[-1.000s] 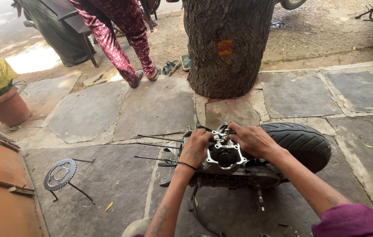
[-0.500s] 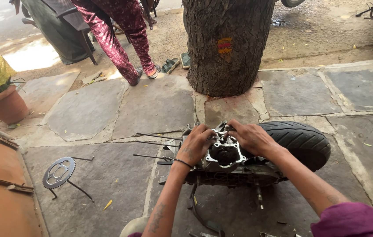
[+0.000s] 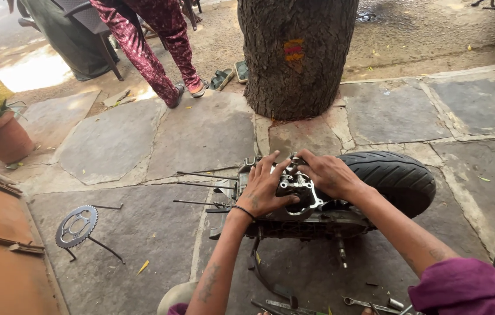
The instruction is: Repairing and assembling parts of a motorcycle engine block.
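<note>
A grimy scooter engine block [image 3: 306, 219] with a black rear tyre [image 3: 390, 178] lies on the stone paving in front of me. A silver cylinder head [image 3: 297, 189] sits on top of it. My left hand [image 3: 262, 186] grips the head's left side with fingers spread over it. My right hand [image 3: 329, 172] holds its right side from above. Several long thin metal studs [image 3: 201, 175] stick out to the left of the engine.
A toothed sprocket [image 3: 76, 224] lies on the paving at the left. Wrenches [image 3: 370, 303] lie near my knees. A thick tree trunk [image 3: 297, 55] stands behind the engine. A person's legs [image 3: 154, 46] stand at the back left, near a clay pot [image 3: 0, 137].
Both hands have stayed on the cylinder head, shifting only slightly. The left hand's fingers now reach further over the top of the part.
</note>
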